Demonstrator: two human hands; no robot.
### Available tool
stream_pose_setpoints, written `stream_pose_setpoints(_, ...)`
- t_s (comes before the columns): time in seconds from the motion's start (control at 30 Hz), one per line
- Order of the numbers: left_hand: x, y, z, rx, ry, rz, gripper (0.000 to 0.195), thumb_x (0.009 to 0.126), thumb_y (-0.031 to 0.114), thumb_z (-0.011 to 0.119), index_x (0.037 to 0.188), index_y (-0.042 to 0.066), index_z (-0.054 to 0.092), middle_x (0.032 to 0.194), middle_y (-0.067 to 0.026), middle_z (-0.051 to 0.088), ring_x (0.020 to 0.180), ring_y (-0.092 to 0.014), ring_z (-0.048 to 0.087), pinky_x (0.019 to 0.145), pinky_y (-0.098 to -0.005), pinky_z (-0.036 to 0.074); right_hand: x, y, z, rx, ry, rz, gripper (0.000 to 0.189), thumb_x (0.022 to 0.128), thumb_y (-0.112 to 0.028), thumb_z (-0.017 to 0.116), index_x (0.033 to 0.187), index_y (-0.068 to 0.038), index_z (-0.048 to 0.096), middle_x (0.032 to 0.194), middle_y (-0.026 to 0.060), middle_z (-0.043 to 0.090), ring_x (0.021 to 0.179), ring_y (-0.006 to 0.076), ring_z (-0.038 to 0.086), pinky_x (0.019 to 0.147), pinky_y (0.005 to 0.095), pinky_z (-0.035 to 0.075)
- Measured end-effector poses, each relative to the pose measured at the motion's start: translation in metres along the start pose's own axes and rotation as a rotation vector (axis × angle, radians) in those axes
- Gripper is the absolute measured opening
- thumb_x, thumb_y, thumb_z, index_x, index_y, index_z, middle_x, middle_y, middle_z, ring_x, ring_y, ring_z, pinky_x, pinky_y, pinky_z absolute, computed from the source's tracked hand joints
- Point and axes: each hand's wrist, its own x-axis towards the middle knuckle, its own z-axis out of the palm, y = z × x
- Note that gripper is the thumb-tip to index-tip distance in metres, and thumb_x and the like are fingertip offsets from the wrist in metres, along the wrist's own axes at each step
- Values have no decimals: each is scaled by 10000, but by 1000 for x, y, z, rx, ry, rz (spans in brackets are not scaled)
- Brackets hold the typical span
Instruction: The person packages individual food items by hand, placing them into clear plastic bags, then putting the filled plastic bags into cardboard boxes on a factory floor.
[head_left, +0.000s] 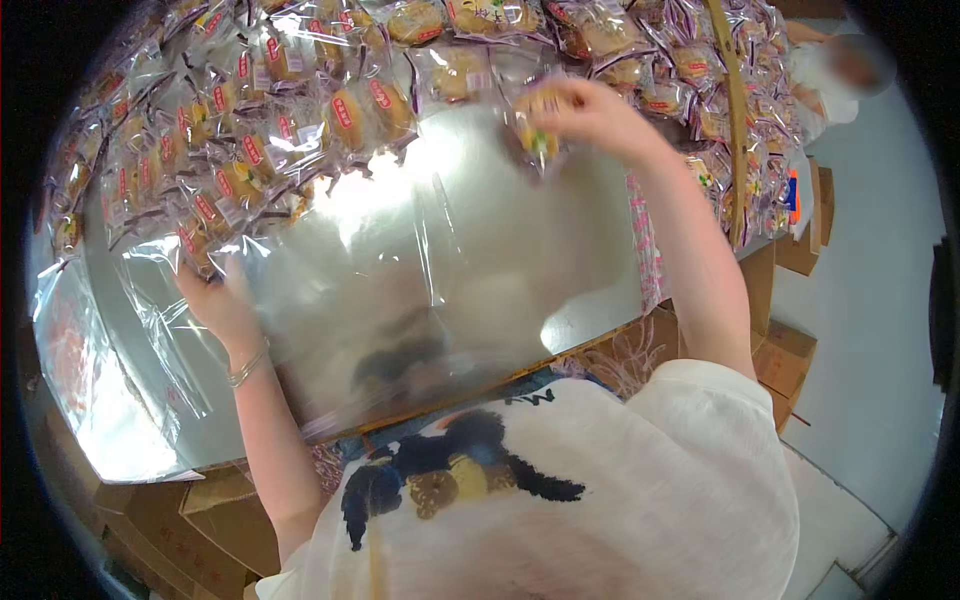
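Note:
A shiny metal-topped table (480, 277) lies before me, its far side heaped with individually wrapped pastries (345, 120) in clear plastic. At the left, my left hand (221, 304) grips the near end of a clear plastic bag (251, 150) holding several wrapped pastries. My right hand (585, 112), reaching across the far middle, has its fingers closed on a wrapped pastry (540, 139); motion blurs this hand somewhat. Between the two hands, loose clear film (435, 255) rests on the metal.
A narrow wooden strip (731, 112) crosses the pastries at right. Printed plastic (71, 352) covers the table's left end. Cardboard boxes (784, 360) stand below at the right, others (232, 510) at the lower left. Another person (825, 82) is beyond the far right corner.

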Motion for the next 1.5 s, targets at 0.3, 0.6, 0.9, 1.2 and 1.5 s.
stream_pose_setpoints(0.3,5,-2,0,-76,6,61,581,719,90,668,1234,-2,414,1200,-126,473,1082,-208,471,909,-293,361,-102,-17,59,-450,250,-24,798,609,-249,724,1297,-89,354,1116,198,450,1057,351,446,873,386,406)
stream_pose_setpoints(0.6,1,2,-5,-94,-27,61,556,751,59,614,1256,17,386,1254,-117,427,1162,-216,416,962,-320,335,-105,-14,26,-629,76,-104,845,566,-152,734,1298,-37,327,937,116,524,864,237,523,770,317,436)
stream_pose_setpoints(0.9,11,-4,6,22,-29,136,561,699,92,637,1219,36,434,1182,-144,480,1104,-298,443,953,-370,333,73,-73,0,-365,-384,-167,625,614,-238,661,1176,-65,446,985,56,511,928,150,468,828,305,396)
stream_pose_setpoints(1.2,-14,22,18,95,116,225,608,656,126,664,1220,62,445,1131,-158,505,1087,-302,415,926,-396,301,-104,-14,69,-743,59,-378,650,549,-256,688,1149,-84,506,1178,174,416,1014,331,497,842,383,435)
stream_pose_setpoints(1.5,-26,41,7,-8,-49,191,437,629,43,493,1053,80,591,991,-177,586,929,-313,532,812,-378,417,-135,18,54,-789,352,-221,563,594,-278,694,1057,-17,508,1185,221,394,1016,340,493,835,361,421)
